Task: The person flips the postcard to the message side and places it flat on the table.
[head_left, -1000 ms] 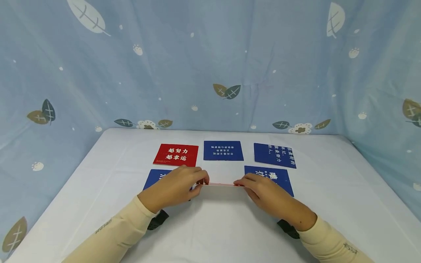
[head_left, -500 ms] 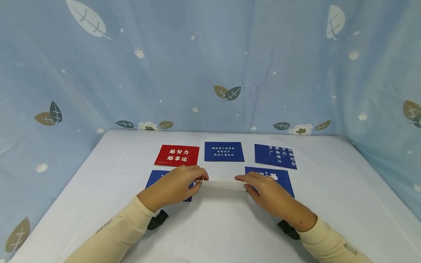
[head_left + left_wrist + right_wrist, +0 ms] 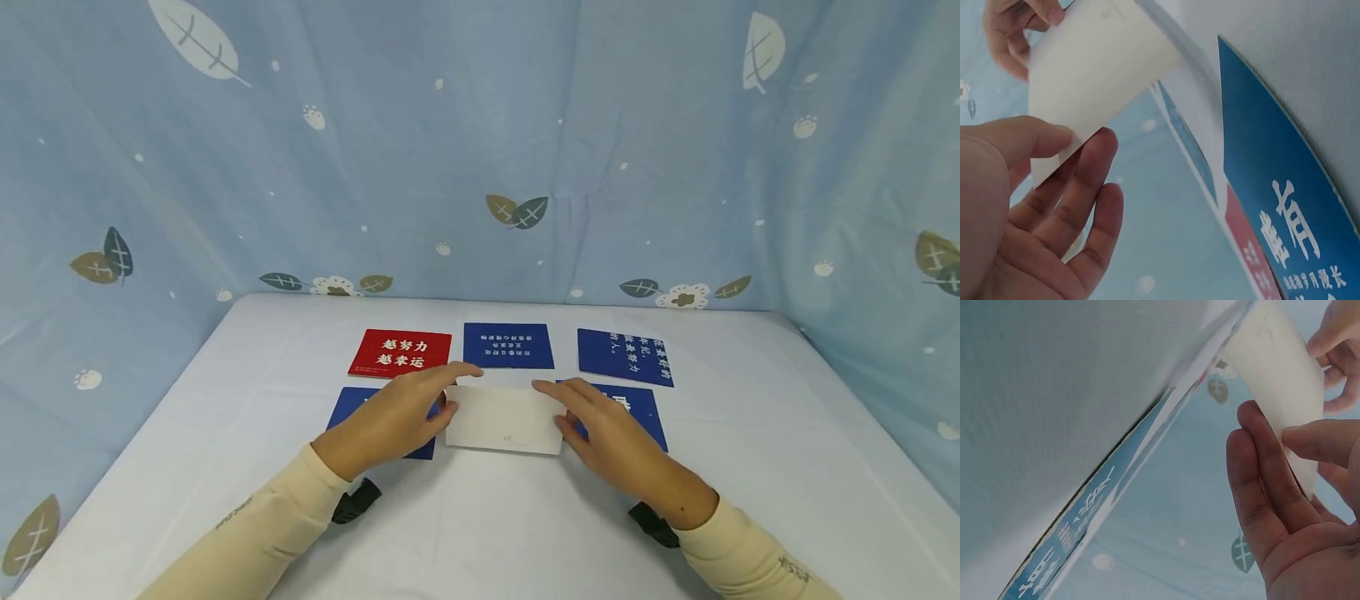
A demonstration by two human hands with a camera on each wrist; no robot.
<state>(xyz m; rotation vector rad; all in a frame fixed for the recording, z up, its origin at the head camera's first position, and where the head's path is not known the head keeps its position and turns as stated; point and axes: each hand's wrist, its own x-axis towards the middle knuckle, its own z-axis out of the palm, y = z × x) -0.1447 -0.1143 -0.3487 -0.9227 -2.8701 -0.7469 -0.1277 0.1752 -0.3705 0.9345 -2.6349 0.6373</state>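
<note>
Held up between both hands in the head view is a card [image 3: 504,419], its plain white back tilted toward me, with small faint print near the lower edge. My left hand [image 3: 396,414] pinches its left edge; in the left wrist view the thumb [image 3: 1054,139] lies on the white face and the fingers go behind. At the right edge my right hand [image 3: 609,433] pinches it likewise, thumb [image 3: 1316,442] in front, as the right wrist view shows. The card's other face is hidden. Beneath the hands lie two blue cards, one left [image 3: 347,406] and one right [image 3: 651,417], both partly covered.
A red card [image 3: 401,353] with white characters lies at the back left of the white table [image 3: 495,533]. Beside it are a blue card [image 3: 508,346] in the middle and a slightly turned blue card [image 3: 626,357] at right. A patterned blue curtain [image 3: 420,150] stands behind.
The held card has tipped from edge-on, with a sliver of pink showing, to its white back facing me. The hands stay at its two sides, fingers shifting slightly.
</note>
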